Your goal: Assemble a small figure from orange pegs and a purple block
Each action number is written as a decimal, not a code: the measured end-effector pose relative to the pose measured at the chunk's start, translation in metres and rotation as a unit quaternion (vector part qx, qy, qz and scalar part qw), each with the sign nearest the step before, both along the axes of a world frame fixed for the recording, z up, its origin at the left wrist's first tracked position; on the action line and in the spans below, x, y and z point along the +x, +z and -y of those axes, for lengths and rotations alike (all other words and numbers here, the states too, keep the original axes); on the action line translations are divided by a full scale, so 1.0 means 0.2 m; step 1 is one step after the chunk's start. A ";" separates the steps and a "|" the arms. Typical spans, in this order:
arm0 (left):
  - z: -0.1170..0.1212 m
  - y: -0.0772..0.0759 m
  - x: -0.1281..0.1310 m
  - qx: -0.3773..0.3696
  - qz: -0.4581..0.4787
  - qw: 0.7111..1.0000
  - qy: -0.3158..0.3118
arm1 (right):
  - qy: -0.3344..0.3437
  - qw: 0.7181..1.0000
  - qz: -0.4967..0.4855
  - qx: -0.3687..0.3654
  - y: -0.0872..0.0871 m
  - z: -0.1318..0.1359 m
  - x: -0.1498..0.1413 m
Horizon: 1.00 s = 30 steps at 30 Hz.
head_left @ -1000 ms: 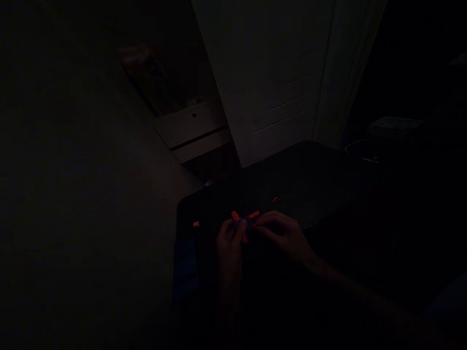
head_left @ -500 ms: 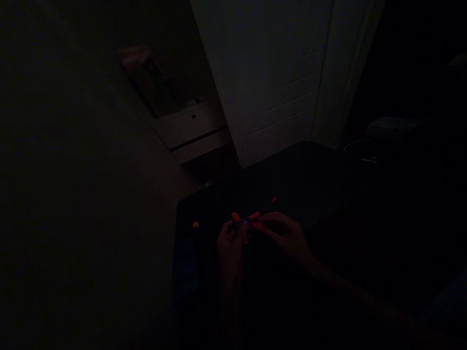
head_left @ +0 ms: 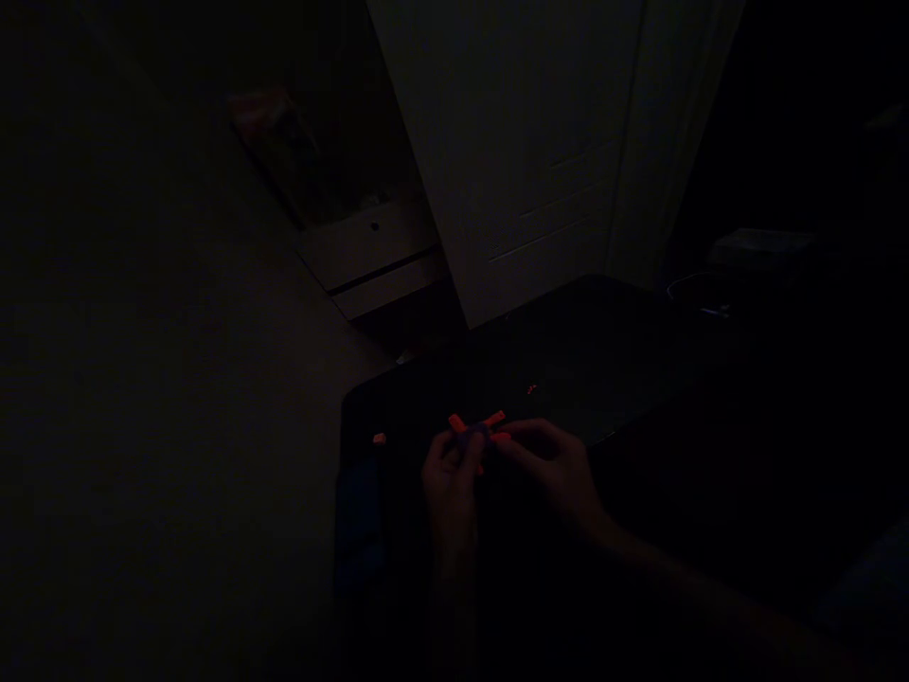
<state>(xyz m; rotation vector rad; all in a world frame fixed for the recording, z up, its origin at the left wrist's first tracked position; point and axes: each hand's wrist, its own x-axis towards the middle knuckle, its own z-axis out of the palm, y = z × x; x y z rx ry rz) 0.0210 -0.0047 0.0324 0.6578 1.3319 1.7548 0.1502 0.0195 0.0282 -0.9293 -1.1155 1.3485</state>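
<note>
Darkness fills the room around us, and we can just make out a pale door (head_left: pixel 525 161) beyond the table (head_left: pixel 582 332). To the left of the door we see drawers (head_left: pixel 383 246) with a round dark knob or hole on the upper front, and above them something reddish (head_left: pixel 259 109), too dim to name.

Over the near part of the table we have the toy (head_left: pixel 474 434), a small thing with a purple middle and bright orange arms sticking out around it. Our left hand (head_left: pixel 449 478) grips it from the left, thumb across the purple middle and the other fingers curled behind. Our right hand (head_left: pixel 558 464) comes in from the right, thumb and forefinger closed on the orange arm on that side; we cannot make out its other fingers well.

Left of our hands, well apart from the toy, a small orange block (head_left: pixel 380 439) lies on the table. Nearer us on that side is a flat blue thing (head_left: pixel 360 526). Beyond our right hand we see tiny red marks (head_left: pixel 532 388), too small to tell. Farther right are a pale box-like shape (head_left: pixel 759 246) and a thin curved line (head_left: pixel 686 281), both blurred by the dark.
</note>
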 end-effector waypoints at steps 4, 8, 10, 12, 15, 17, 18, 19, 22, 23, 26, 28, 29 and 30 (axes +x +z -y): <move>0.00 0.01 0.01 0.004 -0.003 1.000 -0.005 | 0.003 1.000 -0.002 -0.010 0.02 0.00 0.00; 0.00 0.00 0.01 0.003 -0.003 1.000 -0.012 | -0.008 0.999 -0.013 -0.030 0.03 0.01 0.00; 0.00 0.01 0.01 0.004 -0.009 1.000 -0.014 | -0.017 0.999 -0.012 -0.036 0.03 0.01 0.00; 0.00 0.01 0.02 0.004 -0.016 1.000 -0.017 | -0.022 0.999 -0.008 -0.039 0.04 0.01 0.00; 0.00 0.03 0.02 -0.010 -0.028 0.999 -0.020 | -0.029 0.999 -0.003 -0.043 0.05 0.01 0.00; 0.00 0.03 0.02 -0.013 -0.029 0.999 -0.024 | -0.035 0.998 -0.004 -0.045 0.05 0.01 0.00; 0.01 0.03 0.03 -0.010 -0.027 0.999 -0.027 | -0.037 0.998 -0.005 -0.045 0.05 0.01 0.00; 0.01 0.03 0.03 -0.004 -0.024 0.999 -0.029 | -0.036 0.998 -0.008 -0.045 0.05 0.01 0.00; 0.00 0.02 0.04 0.006 -0.005 1.000 -0.028 | -0.027 0.999 -0.015 -0.044 0.04 0.01 0.00; 0.00 0.01 0.04 0.008 0.002 1.000 -0.027 | -0.023 0.999 -0.018 -0.043 0.03 0.00 0.00; 0.00 0.00 0.03 0.004 0.013 0.999 -0.030 | -0.001 0.999 -0.028 -0.037 0.01 -0.01 0.01; -0.01 -0.01 0.02 0.000 0.006 1.000 -0.026 | 0.017 0.999 -0.037 -0.034 0.00 -0.02 0.01; -0.01 -0.01 0.02 -0.001 0.002 1.000 -0.021 | 0.028 0.998 -0.041 -0.033 0.00 -0.02 0.02; -0.01 -0.01 0.01 0.000 -0.003 1.000 -0.015 | 0.038 0.998 -0.041 -0.032 -0.01 -0.03 0.02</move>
